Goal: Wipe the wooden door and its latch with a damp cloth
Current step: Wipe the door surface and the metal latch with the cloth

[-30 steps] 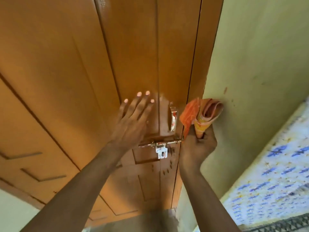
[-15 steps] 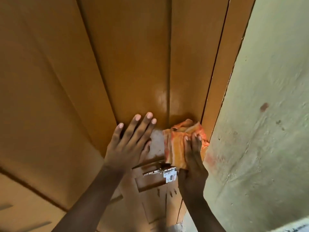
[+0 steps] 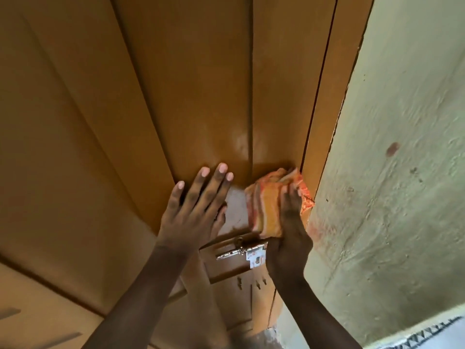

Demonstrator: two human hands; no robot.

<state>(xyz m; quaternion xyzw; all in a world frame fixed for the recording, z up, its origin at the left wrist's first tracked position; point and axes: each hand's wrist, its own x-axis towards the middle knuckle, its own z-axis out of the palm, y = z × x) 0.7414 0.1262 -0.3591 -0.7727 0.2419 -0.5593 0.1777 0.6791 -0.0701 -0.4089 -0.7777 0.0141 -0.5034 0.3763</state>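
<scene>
A: Orange-and-yellow striped cloth, folded thick, sits under your right hand; your fingers lie flat over it, pressing it onto the wooden door right at its closing edge.

B: And my left hand?

A: Spread open, holding nothing, palm braced on the door just left of the cloth. Nearer to you, below both hands, the metal latch shows bare, just under the cloth's lower edge.

B: So which step am I on?

A: I'd judge the wiping of the door face beside the frame, with the latch not yet covered. Farther up, a pale sheen on the panel could be damp or only glare; I cannot tell.

B: What does the next move need?

A: Probably steady pressure along the edge strip, then drawing the cloth down to the latch and working a fold around its bolt. Keep clear of the rough greenish wall to your right.
</scene>
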